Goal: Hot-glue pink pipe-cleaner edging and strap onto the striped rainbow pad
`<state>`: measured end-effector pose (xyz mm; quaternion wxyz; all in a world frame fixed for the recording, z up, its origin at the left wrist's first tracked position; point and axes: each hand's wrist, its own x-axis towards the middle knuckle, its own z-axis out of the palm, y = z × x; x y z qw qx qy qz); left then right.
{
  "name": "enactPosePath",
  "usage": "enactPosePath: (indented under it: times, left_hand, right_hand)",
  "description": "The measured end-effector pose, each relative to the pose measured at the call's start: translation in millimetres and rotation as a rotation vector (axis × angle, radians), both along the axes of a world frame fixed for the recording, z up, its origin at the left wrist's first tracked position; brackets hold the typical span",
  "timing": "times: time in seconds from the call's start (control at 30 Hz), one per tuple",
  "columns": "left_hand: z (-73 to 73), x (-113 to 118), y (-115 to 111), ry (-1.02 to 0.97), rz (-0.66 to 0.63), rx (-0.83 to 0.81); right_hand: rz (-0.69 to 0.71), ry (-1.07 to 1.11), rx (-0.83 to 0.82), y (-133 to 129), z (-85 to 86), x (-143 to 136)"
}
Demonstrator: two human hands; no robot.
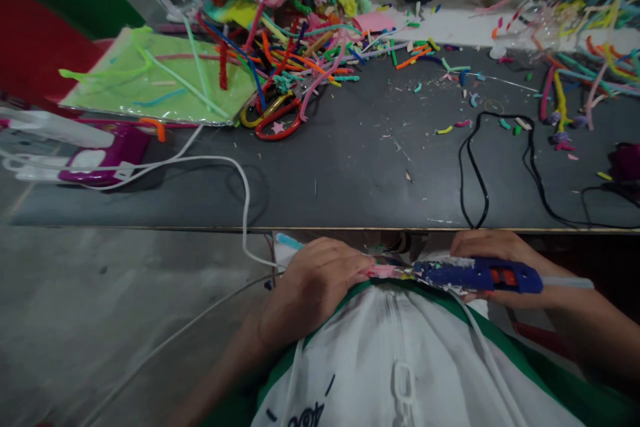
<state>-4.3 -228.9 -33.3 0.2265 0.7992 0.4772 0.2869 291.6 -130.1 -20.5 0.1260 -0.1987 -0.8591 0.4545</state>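
My right hand is closed around a blue hot glue gun close to my body. A pale glue stick juts from its back end, and dried glue coats its front. Its nozzle points left and meets or nearly meets a small pink fuzzy piece, which looks like pipe cleaner. The fingers of my left hand pinch that piece at its left end; part of it is hidden under them. Behind the left hand pokes out a light blue tip.
On the dark table lie red-handled scissors, a green packet, piled pipe cleaners and scattered scraps. A purple and white device sits left. A white cable hangs over the edge; a black cord lies right.
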Motion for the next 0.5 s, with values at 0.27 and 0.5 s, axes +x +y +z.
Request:
enactPosePath:
  times: [0.27, 0.5]
  left_hand:
    - [-1.0, -1.0, -1.5, 0.007, -0.011, -0.037]
    - [-3.9, -1.4, -2.0, 0.003, -0.019, -0.047]
  right_hand:
    - [0.001, -0.037, 0.012, -0.5, -1.1, -4.0]
    - [0.009, -0.068, 0.022, -1.0, -5.4, -1.3]
